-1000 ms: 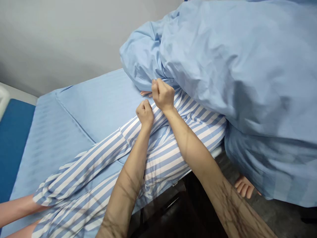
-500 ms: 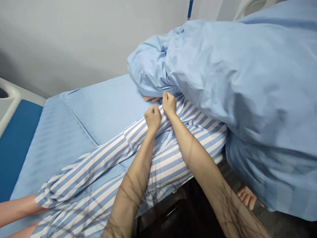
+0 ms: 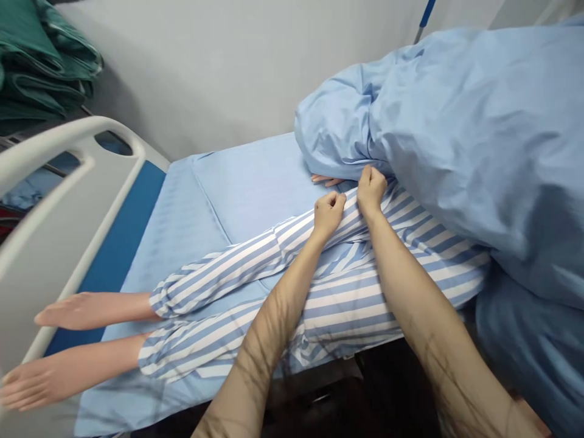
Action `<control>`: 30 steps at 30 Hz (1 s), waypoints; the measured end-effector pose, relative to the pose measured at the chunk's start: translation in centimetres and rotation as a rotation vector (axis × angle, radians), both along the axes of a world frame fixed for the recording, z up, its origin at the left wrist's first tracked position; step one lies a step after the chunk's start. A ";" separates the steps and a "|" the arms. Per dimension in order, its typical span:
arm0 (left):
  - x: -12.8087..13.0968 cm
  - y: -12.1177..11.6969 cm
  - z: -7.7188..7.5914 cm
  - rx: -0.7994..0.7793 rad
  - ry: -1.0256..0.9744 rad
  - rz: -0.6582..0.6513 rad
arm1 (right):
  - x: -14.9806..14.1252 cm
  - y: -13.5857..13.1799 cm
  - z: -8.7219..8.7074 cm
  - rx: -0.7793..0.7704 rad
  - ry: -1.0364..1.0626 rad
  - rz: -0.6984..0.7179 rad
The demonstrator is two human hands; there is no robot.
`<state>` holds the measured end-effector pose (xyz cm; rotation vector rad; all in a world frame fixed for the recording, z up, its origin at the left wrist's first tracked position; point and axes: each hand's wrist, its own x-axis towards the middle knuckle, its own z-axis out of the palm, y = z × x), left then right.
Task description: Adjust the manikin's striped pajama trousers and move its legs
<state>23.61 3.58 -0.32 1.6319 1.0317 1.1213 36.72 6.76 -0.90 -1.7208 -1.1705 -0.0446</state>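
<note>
Striped blue-and-white trousers (image 3: 237,267) cover the legs of a figure lying on the bed, which looks like a manikin with bare feet (image 3: 86,310). My left hand (image 3: 329,214) is closed in a fist, thumb side up, at the far thigh. Just to its right, my right hand (image 3: 371,190) makes a similar fist higher on that thigh, close to the quilt's edge. No pulled-up cloth shows in either fist. A light-blue quilt (image 3: 447,134) hides the figure's upper body. Fingers of the figure's hand (image 3: 326,180) stick out beneath it.
The bed has a light-blue sheet (image 3: 246,176) and a pale footboard (image 3: 59,201) with a blue panel at the left. Folded green cloth (image 3: 41,61) is stacked beyond it. A grey wall (image 3: 219,73) runs along the far side. The quilt hangs over the near edge at right.
The view has swung left, bringing the feet, footboard and green cloth into sight. Both fists stay at the far thigh, slightly farther apart than before.
</note>
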 end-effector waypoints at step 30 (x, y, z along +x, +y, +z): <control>-36.7 -6.7 -2.4 -0.244 1.212 0.595 | -38.6 -7.3 0.7 -0.437 -0.308 0.886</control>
